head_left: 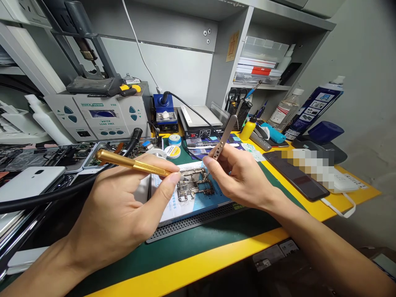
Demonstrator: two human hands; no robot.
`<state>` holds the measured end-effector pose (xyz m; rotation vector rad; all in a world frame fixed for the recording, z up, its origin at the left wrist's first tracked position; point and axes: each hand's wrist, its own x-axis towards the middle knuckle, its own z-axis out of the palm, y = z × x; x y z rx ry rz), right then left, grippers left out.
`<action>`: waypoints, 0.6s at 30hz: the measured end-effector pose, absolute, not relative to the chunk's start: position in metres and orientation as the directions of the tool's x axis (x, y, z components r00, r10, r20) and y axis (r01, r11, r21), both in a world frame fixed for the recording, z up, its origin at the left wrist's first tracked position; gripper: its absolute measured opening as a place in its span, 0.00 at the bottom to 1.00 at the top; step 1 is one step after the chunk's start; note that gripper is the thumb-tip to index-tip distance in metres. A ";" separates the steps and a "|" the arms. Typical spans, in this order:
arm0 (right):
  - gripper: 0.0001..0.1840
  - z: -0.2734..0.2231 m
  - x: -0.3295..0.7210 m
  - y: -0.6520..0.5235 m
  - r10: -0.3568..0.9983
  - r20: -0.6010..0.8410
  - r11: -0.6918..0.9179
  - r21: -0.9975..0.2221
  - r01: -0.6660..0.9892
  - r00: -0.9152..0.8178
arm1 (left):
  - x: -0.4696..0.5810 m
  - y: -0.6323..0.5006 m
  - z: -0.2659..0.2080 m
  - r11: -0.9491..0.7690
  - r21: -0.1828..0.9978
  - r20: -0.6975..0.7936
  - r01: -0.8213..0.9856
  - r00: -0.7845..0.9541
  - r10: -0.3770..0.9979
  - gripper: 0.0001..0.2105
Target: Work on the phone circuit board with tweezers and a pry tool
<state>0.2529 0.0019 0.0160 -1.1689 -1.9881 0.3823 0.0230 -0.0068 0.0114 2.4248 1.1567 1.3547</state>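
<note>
Both hands over the circuit board [193,185].
Left hand [123,206] grips a gold tool [133,163]; right hand [238,177] pinches steel tweezers [223,138], tips touching the board.

— What sort of place is this?
— An electronics repair workshop: a hot-air rework station [100,113], a soldering stand [165,109] and a bare circuit board [193,185] crowd the bench [216,243].
— Anything else?
— Opened phones [37,165], solvent bottles [286,109].
</note>
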 end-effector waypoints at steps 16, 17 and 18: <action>0.08 0.015 0.253 0.001 0.806 0.505 0.579 -0.562 0.591 -0.309 | 0.022 -0.006 0.012 -0.703 0.435 0.686 0.562 0.300 0.664 0.04; 0.09 0.015 0.253 0.001 0.804 0.507 0.582 -0.561 0.589 -0.311 | 0.022 -0.006 0.012 -0.703 0.433 0.687 0.564 0.299 0.663 0.04; 0.09 0.015 0.253 0.001 0.802 0.509 0.585 -0.560 0.587 -0.313 | 0.022 -0.006 0.012 -0.703 0.431 0.686 0.566 0.300 0.663 0.04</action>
